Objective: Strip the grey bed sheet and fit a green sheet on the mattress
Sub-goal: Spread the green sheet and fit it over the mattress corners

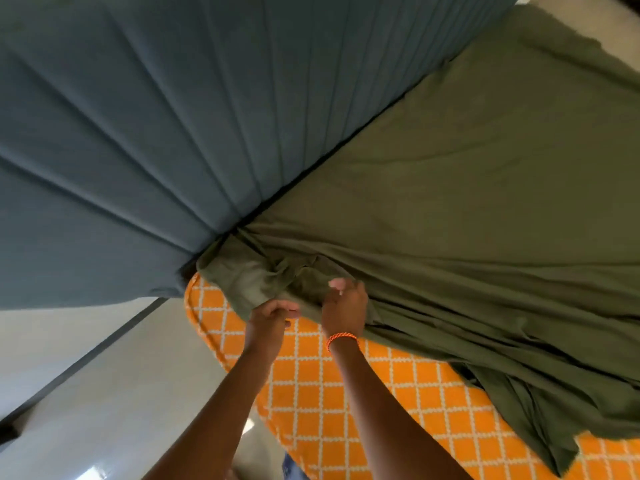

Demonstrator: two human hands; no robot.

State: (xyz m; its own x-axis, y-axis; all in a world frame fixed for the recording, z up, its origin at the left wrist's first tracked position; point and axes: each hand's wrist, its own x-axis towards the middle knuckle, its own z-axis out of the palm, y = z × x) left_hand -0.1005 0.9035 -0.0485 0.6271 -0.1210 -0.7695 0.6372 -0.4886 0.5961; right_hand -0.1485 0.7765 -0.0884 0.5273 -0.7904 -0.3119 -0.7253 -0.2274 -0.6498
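A green sheet [467,202] lies spread over most of a mattress [329,393] patterned in orange with a white lattice, bunched into folds at the corner nearest a padded blue-grey headboard [138,133]. Both hands work at that bunched corner: the left hand [270,320] is clenched on the sheet's edge, and the right hand [344,308], with an orange bracelet [341,339] at its wrist, grips the folds just beside it. Both forearms reach forward. Pale floor [104,393] shows beside the bed.
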